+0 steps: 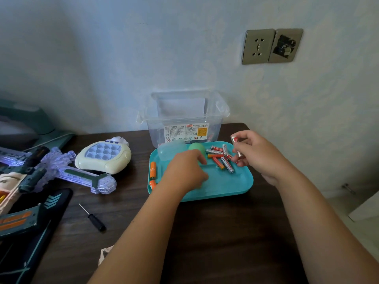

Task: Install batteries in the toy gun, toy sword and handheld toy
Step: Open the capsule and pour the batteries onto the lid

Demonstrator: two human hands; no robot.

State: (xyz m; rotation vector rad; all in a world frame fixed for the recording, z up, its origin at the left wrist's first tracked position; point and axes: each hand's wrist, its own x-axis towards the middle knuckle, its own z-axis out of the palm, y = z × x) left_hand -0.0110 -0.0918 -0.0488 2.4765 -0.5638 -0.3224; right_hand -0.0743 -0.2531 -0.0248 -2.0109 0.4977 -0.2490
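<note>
I am at the picking stage: gathering cells from the tray [229, 187] before any toy is loaded. My right hand [260, 156] pinches a few red batteries [235, 139] between thumb and fingertips at the tray's far right corner. The top one stands nearly upright, long axis up and down and leaning slightly left. My left hand [184, 169] hovers knuckles-up over the middle of the tray with its fingers bent down; I cannot tell whether it grips anything. The pile [220, 157] of loose batteries lies flat just left of my right hand, axes crossing every way. Two orange batteries [152, 170] lie end to end along the tray's left rim, pointing away from me. The handheld toy [103, 155] sits face up left of the tray. The sword [82, 175] lies in front of it, pommel toward the tray and blade running off left. The gun [30, 218] lies at the left edge, partly cut off. Next, I judge, I must carry these cells to one toy, probably open its cover with the screwdriver [93, 219], and match each end to its contact.
</note>
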